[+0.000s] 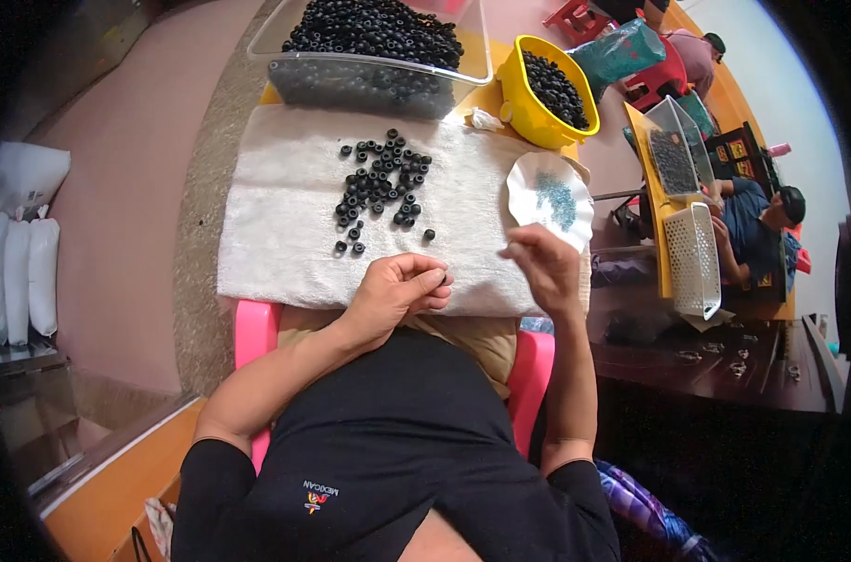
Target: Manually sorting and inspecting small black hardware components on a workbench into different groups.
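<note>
My left hand (402,292) is closed in a pinch above the near edge of the white towel (285,215). Between its thumb and forefinger the edge of a small black ring-shaped piece shows, mostly covered by the fingers. My right hand (547,267) is raised at the near side of a white scalloped dish (528,192) that holds a patch of tiny blue-green bits (556,199). Its fingertips are drawn together; whatever they hold is too small to see. Loose black ring-shaped pieces (378,183) lie in a cluster on the towel, with a single one (429,235) nearer my left hand.
A clear plastic bin (369,86) heaped with black pieces stands beyond the towel. Right of it is a yellow tub (514,94) of the same pieces. Pink chair arms (255,337) flank me. Far right, a person (758,225) sits by a white perforated basket (692,262).
</note>
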### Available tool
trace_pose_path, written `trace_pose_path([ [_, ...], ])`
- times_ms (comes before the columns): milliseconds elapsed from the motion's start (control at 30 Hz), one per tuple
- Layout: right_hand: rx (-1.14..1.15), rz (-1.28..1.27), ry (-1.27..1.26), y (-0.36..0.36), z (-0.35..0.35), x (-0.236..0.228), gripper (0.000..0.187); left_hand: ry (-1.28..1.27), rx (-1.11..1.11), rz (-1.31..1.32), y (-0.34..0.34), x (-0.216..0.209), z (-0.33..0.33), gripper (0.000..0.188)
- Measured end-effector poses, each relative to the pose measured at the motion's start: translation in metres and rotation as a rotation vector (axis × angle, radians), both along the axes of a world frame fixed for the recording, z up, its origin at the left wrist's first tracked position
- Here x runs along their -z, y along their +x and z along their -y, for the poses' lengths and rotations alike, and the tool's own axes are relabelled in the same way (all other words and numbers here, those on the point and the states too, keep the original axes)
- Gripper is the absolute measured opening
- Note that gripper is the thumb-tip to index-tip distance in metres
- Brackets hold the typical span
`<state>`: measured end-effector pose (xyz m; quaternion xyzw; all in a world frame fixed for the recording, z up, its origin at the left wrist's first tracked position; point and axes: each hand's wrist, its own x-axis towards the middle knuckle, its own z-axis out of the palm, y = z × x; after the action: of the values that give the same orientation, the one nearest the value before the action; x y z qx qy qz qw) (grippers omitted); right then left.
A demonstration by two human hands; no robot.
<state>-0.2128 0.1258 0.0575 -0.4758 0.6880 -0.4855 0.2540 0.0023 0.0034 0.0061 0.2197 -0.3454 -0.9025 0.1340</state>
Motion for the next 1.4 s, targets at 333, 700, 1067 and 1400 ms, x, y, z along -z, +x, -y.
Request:
trace_pose_path([
  [333, -0.125, -0.239, -0.196, 0.065, 0.018, 0.021, 0.016, -0.014, -0.004, -0.044, -0.001, 0.005, 0.001, 0.02],
  [700, -0.049, -0.322, -0.188, 0.073, 0.016, 0.021, 0.013, -0.024, -0.024, -0.033, -0.001, 0.008, 0.001, 0.017],
  [1067, -0.019, -0.079, 0.166, 0.058, 0.008, 0.018, 0.014, -0.108, 0.002, -0.025, -0.001, 0.003, 0.001, 0.017],
  [1400, -0.2, 0.164, 0.217, 0.046, 0.009, 0.013, 0.01, -0.058, 0.05, -0.084, 0.0, 0.003, 0.001, 0.019],
])
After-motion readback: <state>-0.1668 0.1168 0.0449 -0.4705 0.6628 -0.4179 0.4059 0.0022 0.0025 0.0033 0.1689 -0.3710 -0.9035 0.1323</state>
